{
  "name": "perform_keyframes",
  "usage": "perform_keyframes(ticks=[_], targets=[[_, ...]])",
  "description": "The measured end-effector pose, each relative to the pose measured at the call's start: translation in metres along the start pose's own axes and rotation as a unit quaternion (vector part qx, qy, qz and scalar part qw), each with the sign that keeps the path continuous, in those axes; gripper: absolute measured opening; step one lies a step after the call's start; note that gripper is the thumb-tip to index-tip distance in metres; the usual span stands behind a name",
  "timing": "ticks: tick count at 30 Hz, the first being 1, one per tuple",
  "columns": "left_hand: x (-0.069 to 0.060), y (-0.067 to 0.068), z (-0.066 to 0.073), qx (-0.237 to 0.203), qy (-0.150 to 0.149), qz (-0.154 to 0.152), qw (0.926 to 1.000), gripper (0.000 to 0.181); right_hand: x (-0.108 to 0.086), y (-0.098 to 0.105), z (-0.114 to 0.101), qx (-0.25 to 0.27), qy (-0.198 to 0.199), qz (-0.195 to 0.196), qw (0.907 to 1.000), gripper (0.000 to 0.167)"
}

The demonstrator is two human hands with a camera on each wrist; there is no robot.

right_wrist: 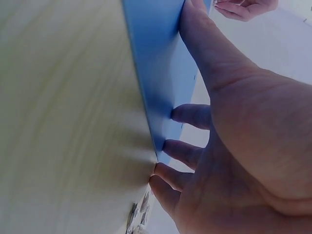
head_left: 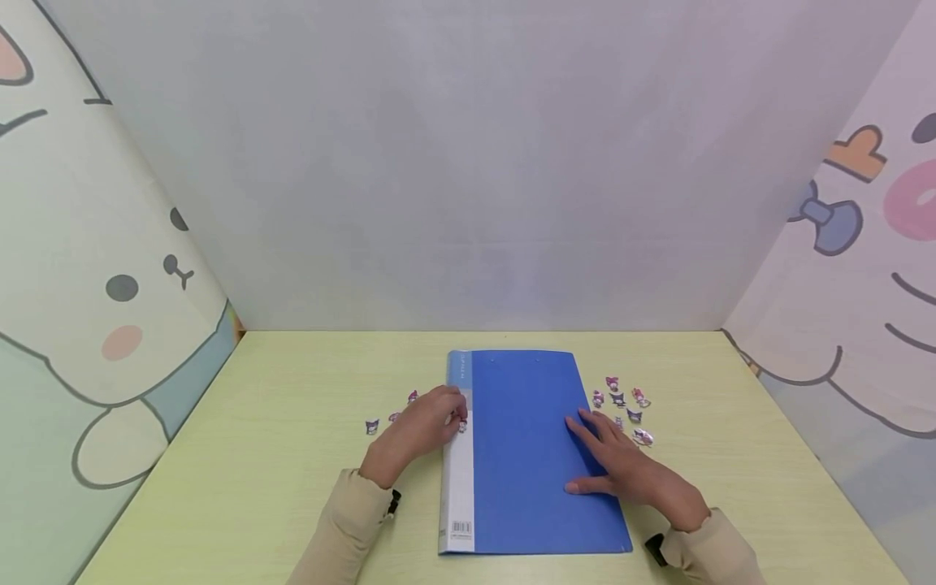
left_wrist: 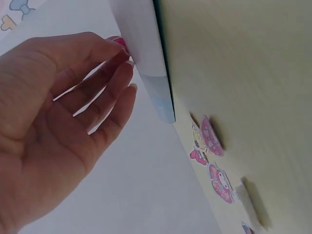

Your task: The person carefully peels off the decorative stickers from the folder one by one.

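Observation:
A blue file folder (head_left: 522, 455) with a white spine label (head_left: 458, 475) lies on the table in the head view. Over the upper part of the spine, my left hand (head_left: 420, 426) pinches a small cartoon sticker (head_left: 462, 426) between thumb and index finger; its pink edge shows in the left wrist view. The other left fingers are loosely bent. My right hand (head_left: 621, 463) rests spread at the folder's right edge. In the right wrist view, the thumb and some fingertips (right_wrist: 181, 150) touch the blue cover, while others reach past its edge onto the table.
Several cartoon stickers (head_left: 617, 399) lie right of the folder, close to my right fingers. A few more, including a dark-headed sticker (head_left: 372, 426), are left of the spine. The pale wooden table (head_left: 292, 406) meets a white back wall (head_left: 483, 203) and printed side panels (head_left: 95, 268).

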State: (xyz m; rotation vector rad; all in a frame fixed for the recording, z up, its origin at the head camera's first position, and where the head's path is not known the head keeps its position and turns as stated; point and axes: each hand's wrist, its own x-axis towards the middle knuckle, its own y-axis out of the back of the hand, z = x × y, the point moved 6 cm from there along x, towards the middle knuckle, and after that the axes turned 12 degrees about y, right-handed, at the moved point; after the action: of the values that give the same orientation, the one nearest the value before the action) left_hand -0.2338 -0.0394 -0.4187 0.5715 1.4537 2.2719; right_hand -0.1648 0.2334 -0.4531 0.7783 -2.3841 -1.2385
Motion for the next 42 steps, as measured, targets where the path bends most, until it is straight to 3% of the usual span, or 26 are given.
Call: perform_keyframes(ticks=[4,10,16,22,27,33,42], targets=[[-0.001,0.000,0.000,-0.004,0.010,-0.006,0.9999,0.012,0.000,-0.001,0.002,0.000,0.000,0.000,1.0000,0.096],[-0.002,0.000,0.001,0.000,0.034,-0.005,0.9994,0.029,0.000,-0.001,0.001,0.002,0.001,0.002,1.0000,0.095],[-0.003,0.000,0.003,0.011,0.034,0.009,0.9993,0.033,-0.001,-0.001,0.002,0.001,0.011,0.008,0.9999,0.096],[-0.003,0.000,0.006,0.019,0.024,0.023,0.9993,0.031,-0.003,-0.007,0.011,-0.015,0.043,0.036,0.9983,0.095],[-0.003,-0.001,0.008,0.039,0.015,0.038,0.9984,0.030,-0.003,-0.011,0.017,-0.019,0.029,0.034,0.9988,0.095],[-0.004,-0.002,0.010,0.072,0.005,0.047,0.9963,0.026,-0.001,-0.003,0.005,-0.001,0.007,0.015,0.9999,0.096],[-0.001,0.000,0.005,0.072,0.047,0.033,0.9958,0.012,0.000,-0.001,0.002,0.002,-0.002,0.001,1.0000,0.096]])
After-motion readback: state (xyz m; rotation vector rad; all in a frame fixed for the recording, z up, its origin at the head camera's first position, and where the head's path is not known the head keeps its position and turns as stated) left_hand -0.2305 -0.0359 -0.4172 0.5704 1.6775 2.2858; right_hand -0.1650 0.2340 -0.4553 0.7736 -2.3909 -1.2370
